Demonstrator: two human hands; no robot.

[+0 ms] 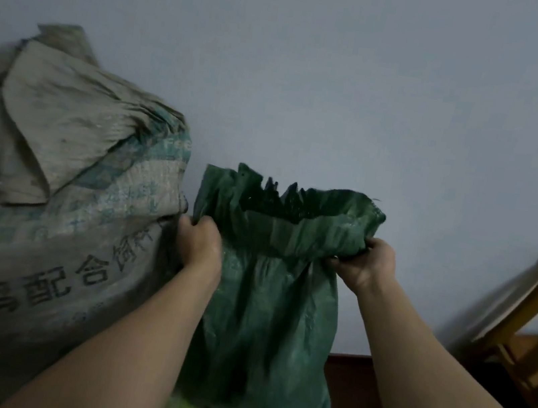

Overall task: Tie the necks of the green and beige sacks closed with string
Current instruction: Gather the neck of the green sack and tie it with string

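Green sack [274, 293] is being held upright mid-frame against the wall [317, 70], its mouth gaping open at its 12 o'clock. Both hands are grasping the neck: left hand [200, 242] is clutching bunched fabric at the sack's 9 o'clock, right hand [365, 265] is gripping a fold at 3 o'clock. Step in hand, prob.: gathering the neck, w/ 0 string showing. Nxt move is calling for drawing both sides into 1 fist, freeing the other hand for string. Beige sack [51, 187] is sitting just beside at 9 o'clock, top flopped over & apparently untied. Wooden chair [536, 334] is standing apart at 3 o'clock.
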